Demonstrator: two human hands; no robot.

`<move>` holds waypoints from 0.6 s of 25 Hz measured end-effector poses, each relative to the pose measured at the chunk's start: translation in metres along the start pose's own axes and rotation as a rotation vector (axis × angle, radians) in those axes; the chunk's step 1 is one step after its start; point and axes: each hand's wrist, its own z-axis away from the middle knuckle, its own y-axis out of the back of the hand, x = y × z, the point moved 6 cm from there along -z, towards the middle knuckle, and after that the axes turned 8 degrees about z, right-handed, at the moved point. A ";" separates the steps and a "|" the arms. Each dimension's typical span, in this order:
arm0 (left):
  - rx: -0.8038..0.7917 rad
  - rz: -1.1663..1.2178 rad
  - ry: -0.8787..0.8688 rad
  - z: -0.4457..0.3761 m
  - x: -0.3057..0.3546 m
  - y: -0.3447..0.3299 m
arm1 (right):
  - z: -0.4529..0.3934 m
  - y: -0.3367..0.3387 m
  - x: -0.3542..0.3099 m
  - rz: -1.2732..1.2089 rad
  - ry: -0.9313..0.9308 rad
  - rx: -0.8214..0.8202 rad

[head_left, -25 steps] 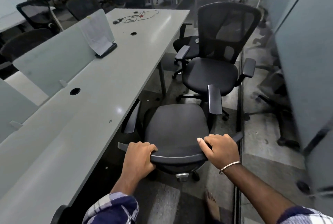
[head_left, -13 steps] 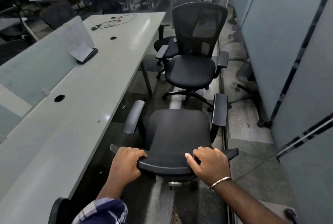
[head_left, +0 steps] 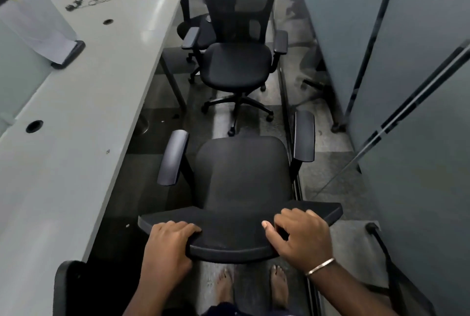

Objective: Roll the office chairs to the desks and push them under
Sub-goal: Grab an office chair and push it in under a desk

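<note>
Both hands, left [head_left: 169, 244] and right [head_left: 300, 235], are gripping the near chair's backrest [head_left: 234, 234]. It is now swinging parallel beside the counter [head_left: 84, 102], needing turning toward it.

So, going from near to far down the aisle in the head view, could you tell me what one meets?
Bare feet → hands gripping the near chair's backrest → its seat → second chair → a third chair's armrest behind it.
</note>
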 end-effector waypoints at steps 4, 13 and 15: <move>0.011 0.078 -0.135 0.030 0.019 -0.007 | 0.033 0.010 0.001 0.010 -0.053 -0.009; -0.636 0.131 -0.246 0.028 -0.007 -0.009 | 0.034 -0.004 0.008 0.147 -0.355 -0.497; -0.752 0.436 -0.150 0.018 -0.023 -0.003 | 0.014 -0.020 0.011 0.052 -0.368 -0.669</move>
